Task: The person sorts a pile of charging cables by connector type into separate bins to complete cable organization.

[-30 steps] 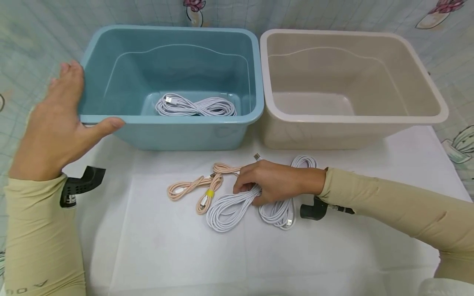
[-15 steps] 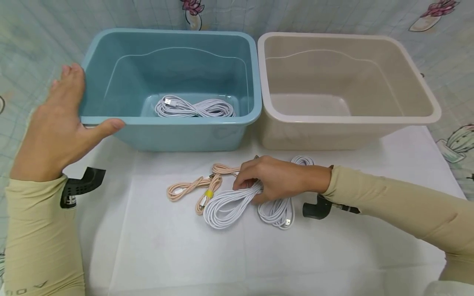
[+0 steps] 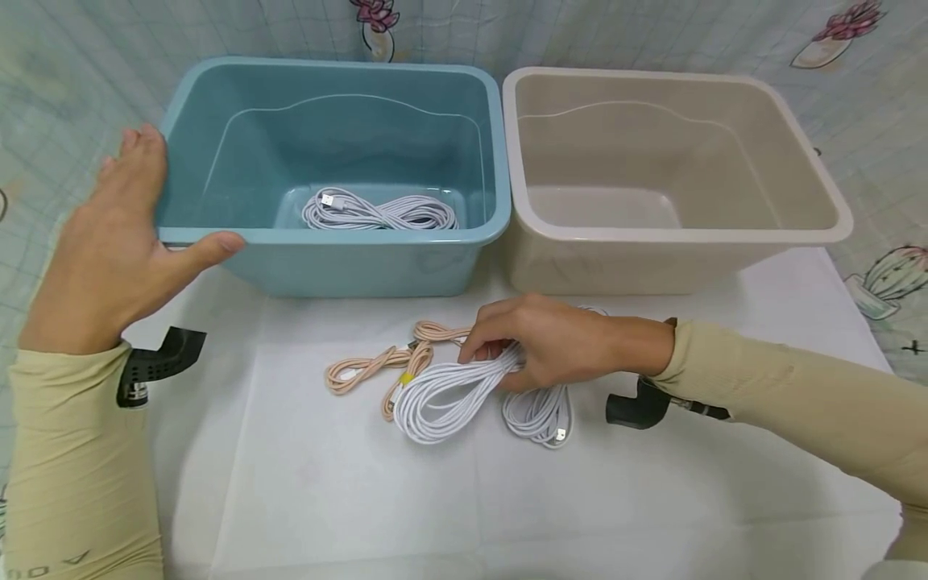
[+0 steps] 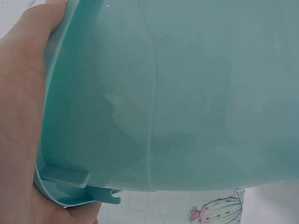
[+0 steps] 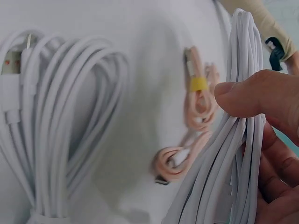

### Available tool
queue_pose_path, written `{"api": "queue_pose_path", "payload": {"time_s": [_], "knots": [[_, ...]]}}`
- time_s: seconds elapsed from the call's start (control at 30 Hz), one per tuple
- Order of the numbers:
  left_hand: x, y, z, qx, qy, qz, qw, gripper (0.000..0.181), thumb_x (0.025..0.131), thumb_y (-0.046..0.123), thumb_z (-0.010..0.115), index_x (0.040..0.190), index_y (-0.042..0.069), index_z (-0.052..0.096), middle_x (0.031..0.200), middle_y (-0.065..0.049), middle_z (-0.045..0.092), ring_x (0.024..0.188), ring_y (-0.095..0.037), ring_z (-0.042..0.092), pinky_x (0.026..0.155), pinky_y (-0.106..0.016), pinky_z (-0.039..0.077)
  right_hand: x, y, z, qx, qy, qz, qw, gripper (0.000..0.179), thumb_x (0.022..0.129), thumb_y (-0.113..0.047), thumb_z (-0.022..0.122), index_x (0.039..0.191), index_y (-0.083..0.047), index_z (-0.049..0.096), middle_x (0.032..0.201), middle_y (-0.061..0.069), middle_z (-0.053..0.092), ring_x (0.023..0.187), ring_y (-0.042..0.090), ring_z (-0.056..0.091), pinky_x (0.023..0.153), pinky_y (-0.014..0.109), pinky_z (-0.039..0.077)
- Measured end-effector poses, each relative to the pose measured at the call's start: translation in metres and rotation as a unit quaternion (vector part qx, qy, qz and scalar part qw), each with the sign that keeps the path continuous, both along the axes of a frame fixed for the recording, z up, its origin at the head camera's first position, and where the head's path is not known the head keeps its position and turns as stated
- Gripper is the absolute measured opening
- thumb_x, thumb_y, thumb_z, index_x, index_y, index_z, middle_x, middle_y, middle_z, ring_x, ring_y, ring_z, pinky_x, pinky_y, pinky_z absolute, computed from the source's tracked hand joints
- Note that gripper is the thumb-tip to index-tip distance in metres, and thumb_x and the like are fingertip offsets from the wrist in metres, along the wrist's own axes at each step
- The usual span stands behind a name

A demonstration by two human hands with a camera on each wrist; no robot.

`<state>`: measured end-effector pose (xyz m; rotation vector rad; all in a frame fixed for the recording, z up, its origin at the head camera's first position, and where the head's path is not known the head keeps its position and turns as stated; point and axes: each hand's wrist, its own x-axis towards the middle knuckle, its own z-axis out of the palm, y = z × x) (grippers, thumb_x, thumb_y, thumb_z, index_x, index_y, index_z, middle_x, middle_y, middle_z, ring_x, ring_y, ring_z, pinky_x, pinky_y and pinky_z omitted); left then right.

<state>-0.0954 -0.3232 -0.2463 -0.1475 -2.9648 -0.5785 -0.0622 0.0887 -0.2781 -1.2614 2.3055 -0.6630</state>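
My right hand (image 3: 554,342) pinches a bundled white USB cable (image 3: 445,403) between thumb and fingers. In the right wrist view the thumb presses across the middle of that white bundle (image 5: 243,98). A second white cable (image 3: 536,419) lies under and beside this hand, its metal plug showing. Peach-coloured cables (image 3: 366,369) lie just left, one with a yellow tie. My left hand (image 3: 109,250) rests with extended fingers against the left side of the blue tub (image 3: 348,262), thumb along its front rim. Inside the tub lies another white cable bundle (image 3: 380,212).
A beige tub (image 3: 638,262) stands right beside the blue one. Both are on a white cloth-covered table (image 3: 471,499). A patterned curtain (image 3: 449,32) hangs behind. Dark camera mounts (image 3: 638,407) sit at both wrists.
My right hand has risen slightly and shifted right, lifting the white cable bundle, which now overlaps the yellow-tied peach cable. My left hand stays on the blue tub.
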Motion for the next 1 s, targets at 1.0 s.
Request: {"api": "queue_pose_path", "payload": {"time_s": [1.0], "knots": [[0.0, -0.004, -0.002, -0.002, 0.013, -0.017, 0.9998, 0.108, 0.083, 0.057, 0.063, 0.157, 0.015, -0.003, 0.164, -0.004, -0.002, 0.154, -0.032, -0.001, 0.125, -0.058, 0.006, 0.006, 0.002, 0.072, -0.056, 0.089, -0.004, 0.9944, 0.044, 0.073, -0.009, 0.082, 0.113, -0.024, 0.07, 0.102, -0.013, 0.065, 0.09, -0.002, 0.059, 0.078, 0.017, 0.055]]}}
